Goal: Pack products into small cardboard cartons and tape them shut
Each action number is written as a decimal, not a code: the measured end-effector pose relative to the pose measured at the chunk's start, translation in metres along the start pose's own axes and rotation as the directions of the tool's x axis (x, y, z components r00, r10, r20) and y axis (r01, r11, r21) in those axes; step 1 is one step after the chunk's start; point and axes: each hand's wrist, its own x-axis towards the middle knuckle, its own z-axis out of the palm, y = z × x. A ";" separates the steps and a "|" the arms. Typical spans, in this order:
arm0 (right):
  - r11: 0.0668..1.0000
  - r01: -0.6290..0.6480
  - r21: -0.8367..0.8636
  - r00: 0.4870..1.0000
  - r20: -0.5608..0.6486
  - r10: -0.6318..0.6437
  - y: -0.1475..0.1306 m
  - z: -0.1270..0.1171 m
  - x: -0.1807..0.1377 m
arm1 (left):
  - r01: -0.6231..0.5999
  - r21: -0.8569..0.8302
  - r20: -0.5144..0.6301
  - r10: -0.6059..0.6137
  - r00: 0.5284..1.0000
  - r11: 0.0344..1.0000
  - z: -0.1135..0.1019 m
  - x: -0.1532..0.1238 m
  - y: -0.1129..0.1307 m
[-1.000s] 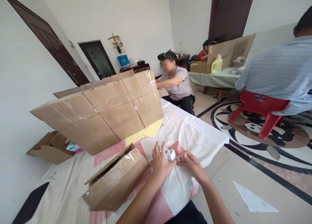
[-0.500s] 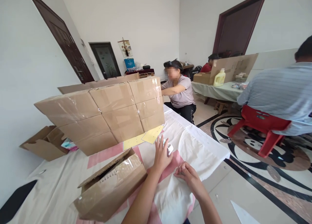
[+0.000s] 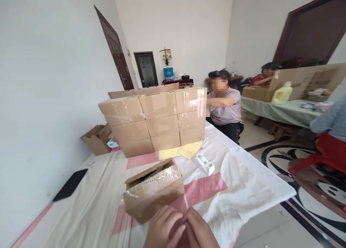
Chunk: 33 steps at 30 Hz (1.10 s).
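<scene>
My left hand [image 3: 164, 227] and my right hand [image 3: 198, 229] are together at the bottom edge of the head view, fingers curled and fingertips meeting. Whatever they pinch, if anything, is too small or hidden to make out. Just beyond them lies a brown cardboard box [image 3: 155, 194] with its flap partly raised. Farther off, to the right of that box, a small white object with a greenish top [image 3: 204, 165] rests on the cloth, apart from both hands. Two yellow sheets with dots [image 3: 190, 149] lie behind it.
A wall of taped cardboard boxes [image 3: 162, 120] stands across the table's far side. An open carton [image 3: 96, 139] and a black flat item [image 3: 70, 185] are at the left. A co-worker [image 3: 225, 100] sits beyond the right edge. The white-and-pink cloth [image 3: 243, 183] is wrinkled.
My left hand has left the white object and come back to meet my right hand near me. The white object now lies uncovered. The camera view has turned left.
</scene>
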 end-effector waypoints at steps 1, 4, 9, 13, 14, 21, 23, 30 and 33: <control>1.000 0.012 -0.026 1.000 -0.007 -0.012 -0.006 0.003 0.005 | -0.006 0.017 -0.019 0.007 1.000 1.000 -0.007 0.000 -0.001; 0.992 0.057 -0.109 0.998 -0.032 -0.061 -0.022 0.006 0.018 | -0.005 0.022 -0.113 0.007 0.994 1.000 -0.020 0.001 -0.004; 0.964 0.061 -0.259 0.972 -0.205 -0.116 -0.036 -0.016 0.037 | 0.019 -0.071 -0.307 -0.040 0.951 0.997 -0.037 -0.007 -0.010; 0.859 0.132 -0.495 0.914 -0.273 -0.298 -0.062 -0.041 0.082 | 0.148 -0.077 -0.373 -0.166 0.913 0.986 -0.072 -0.003 -0.015; 0.813 0.184 -0.552 0.919 -0.196 -0.341 -0.068 -0.042 0.099 | 0.190 -0.036 -0.373 -0.189 0.908 0.981 -0.082 0.000 -0.018; 0.707 0.258 -0.658 0.966 0.193 -0.173 -0.063 -0.013 0.171 | 0.535 0.064 -0.237 -0.508 0.828 0.843 -0.141 0.026 -0.060; 0.706 0.242 -0.666 0.970 0.182 -0.161 -0.058 -0.010 0.170 | 0.596 0.054 -0.088 -0.591 0.802 0.801 -0.151 0.030 -0.073; 0.732 0.191 -0.654 0.981 0.111 -0.157 -0.056 -0.010 0.166 | 0.583 0.174 0.194 -0.608 0.770 0.794 -0.164 0.035 -0.090; 0.744 0.188 -0.641 0.982 0.099 -0.162 -0.056 -0.009 0.168 | 0.589 0.199 0.180 -0.620 0.764 0.783 -0.160 0.037 -0.092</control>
